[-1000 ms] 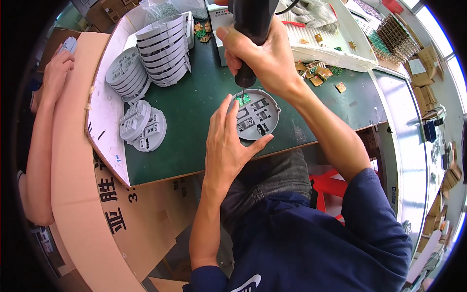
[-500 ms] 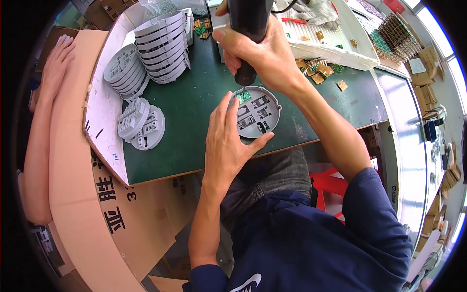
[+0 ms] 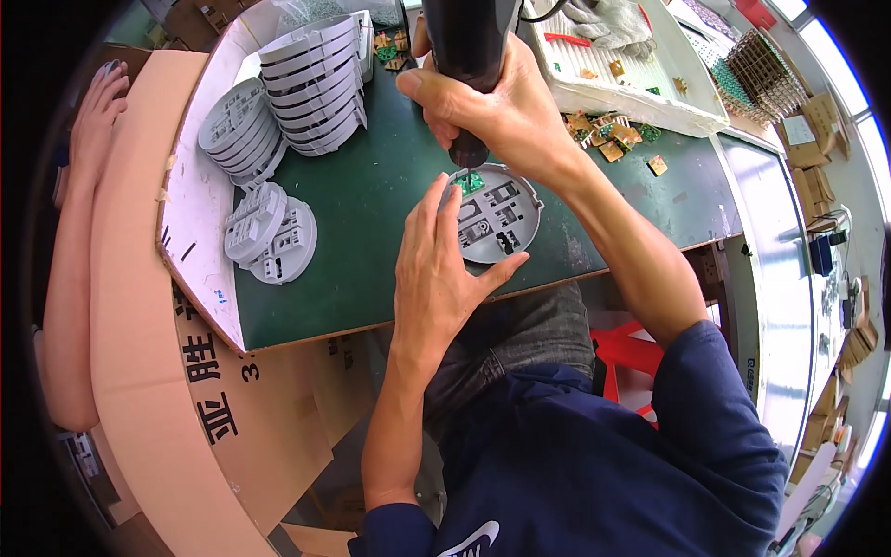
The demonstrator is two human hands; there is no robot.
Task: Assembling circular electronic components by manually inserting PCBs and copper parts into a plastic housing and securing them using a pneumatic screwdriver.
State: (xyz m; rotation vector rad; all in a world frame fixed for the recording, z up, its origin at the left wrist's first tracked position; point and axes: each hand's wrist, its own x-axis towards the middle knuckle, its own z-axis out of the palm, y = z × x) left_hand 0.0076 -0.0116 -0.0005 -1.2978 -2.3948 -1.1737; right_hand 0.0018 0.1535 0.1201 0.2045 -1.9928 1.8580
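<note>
My right hand is closed around a black electric screwdriver held nearly upright. Its lower end sits over a small green circuit board at the far left inside a round grey plastic housing. My left hand spans the near left side of this housing, fingertips by its left rim and thumb along its near edge. The housing lies open side up on the green tabletop, with rectangular cut-outs and black parts in its floor. My left fingers hide part of its left side.
Grey housings stand in stacks at the far left, with two loose ones nearer. Small circuit boards lie in a pile beside a white foam tray holding a glove. Another person's arm rests beyond the cardboard at left.
The housing and my left hand sit very slightly further right in the picture. The screwdriver's top leans a little more to the left. Both hands keep their holds.
</note>
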